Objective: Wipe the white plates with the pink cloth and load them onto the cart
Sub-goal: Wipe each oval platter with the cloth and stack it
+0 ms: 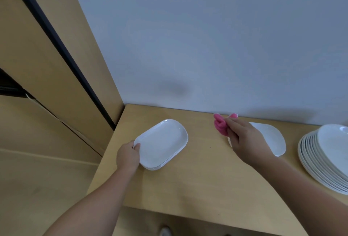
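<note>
**Top plate held by one end, cloth waiting to the right**

Near the counter's [188,188] left edge, the left grip [128,155] pinches the near short end of a white plate [162,141], thumb on the rim and fingers underneath. The plate sits face up on a small pile [156,168] of the same kind. Whether it rests on the pile or is just clear of it, I can't tell from here.

Its long axis runs diagonally, from the near-left end in the hand toward the far right and the counter's back edge.

The right grip [244,139] is closed around the bunched pink cloth [220,124], over a single plate [271,137] lying by the back edge. A taller stack [320,160] stands at the right edge. No cart is in sight.

To wipe it well, I'd keep the plate level, since a hold on one end lets the far end dip. I'd bring the cloth across and stroke along the long axis, away from the thumb. I'd finish around the rim before carrying it off.
</note>
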Demonstrator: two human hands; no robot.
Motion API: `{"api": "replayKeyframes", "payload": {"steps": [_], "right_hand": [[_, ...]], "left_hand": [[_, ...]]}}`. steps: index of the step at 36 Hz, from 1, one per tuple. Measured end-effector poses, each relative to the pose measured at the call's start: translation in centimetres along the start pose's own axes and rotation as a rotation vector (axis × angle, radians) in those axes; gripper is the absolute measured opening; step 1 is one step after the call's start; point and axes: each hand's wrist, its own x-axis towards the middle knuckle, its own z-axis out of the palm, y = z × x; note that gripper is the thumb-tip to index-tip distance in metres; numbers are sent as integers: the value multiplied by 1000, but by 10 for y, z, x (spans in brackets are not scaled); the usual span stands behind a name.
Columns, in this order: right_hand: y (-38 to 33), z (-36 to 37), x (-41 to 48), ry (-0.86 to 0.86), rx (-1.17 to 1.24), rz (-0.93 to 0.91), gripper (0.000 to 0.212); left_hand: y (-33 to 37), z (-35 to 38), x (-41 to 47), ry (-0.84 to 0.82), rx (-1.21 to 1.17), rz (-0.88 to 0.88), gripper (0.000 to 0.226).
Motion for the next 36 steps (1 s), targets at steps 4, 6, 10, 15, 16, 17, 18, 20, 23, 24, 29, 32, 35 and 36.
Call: {"api": "replayKeyframes", "payload": {"steps": [4,6,10,15,16,17,18,20,23,24,29,32,35,36], "right_hand": [[1,-1,-1,4,12,-3,35],[3,-1,-2,3,11,3,38],[6,-2,-5,1,9,12,41],[13,-6,-9,-1,11,33,38],[15,-7,-10,-7,18,43,38],[16,-9,-12,-16,23,55,39],[18,-11,-14,-23,25,64,39],[23,-17,-18,-18,14,78,38],[32,-26,-27,2,6,123,39],[37,-30,-31,8,3,150,41],[61,-45,-56,68,-23,243,45],[76,-51,-70,105,-5,258,42],[91,-56,-82,111,5,291,40],[95,-57,-85,105,9,309,40]], "left_hand": [[-1,1,0,-27,76,-15,30],[-1,1,0,-35,123,-16,28],[-1,1,1,-42,201,-1,27],[8,2,1,-58,345,-25,37],[13,3,1,-45,351,-23,40],[18,4,1,-20,346,-8,43],[25,6,0,8,331,21,44],[44,14,-2,50,300,107,45],[81,34,-10,47,220,264,39],[95,43,-13,16,171,304,37],[160,96,-34,-215,60,501,27],[190,129,-47,-327,50,556,20],[209,159,-57,-418,68,523,15],[214,168,-59,-447,81,490,15]]}}
